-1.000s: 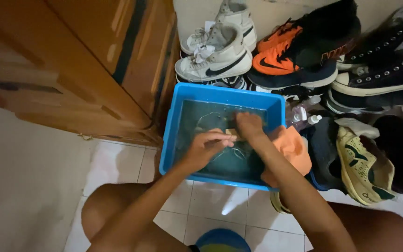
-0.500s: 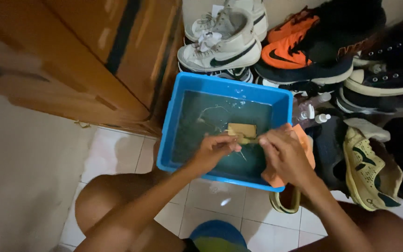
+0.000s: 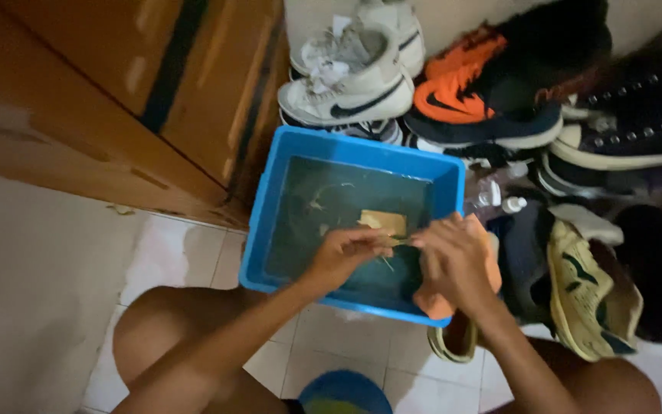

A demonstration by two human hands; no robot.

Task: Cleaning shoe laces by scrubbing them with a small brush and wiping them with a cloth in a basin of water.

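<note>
From the head camera I look down on a blue tub [image 3: 453, 180] of water standing on the tiled floor [image 3: 193, 261], just beside a wooden cabinet [image 3: 101, 100]. The left hand [image 3: 344, 251] is closed in a pinch over the water, its fingertips on what looks like a thin lace or string trailing from a small tan pad [image 3: 383, 222] that lies at the surface near the middle of the tub. The right hand [image 3: 453, 259] is held near the tub's right rim, fingers curled toward the same strand; whether it grips the strand I cannot tell (blur hides the fingertips). An orange cloth [image 3: 432, 300] hangs over the tub's right front corner, partly under the right hand. Behind and to the right of the tub the shoes are heaped: a white high-top [image 3: 346, 84], an orange and black sneaker [image 3: 469, 96], dark canvas shoes [image 3: 630, 130] and a yellow-green shoe [image 3: 584, 287], with small white-capped bottles [image 3: 499, 201] between them and the tub. As I judge it, the washing is at an early stage: only the pad and strand are in the water, and no shoe in the heap is in the tub yet.
</note>
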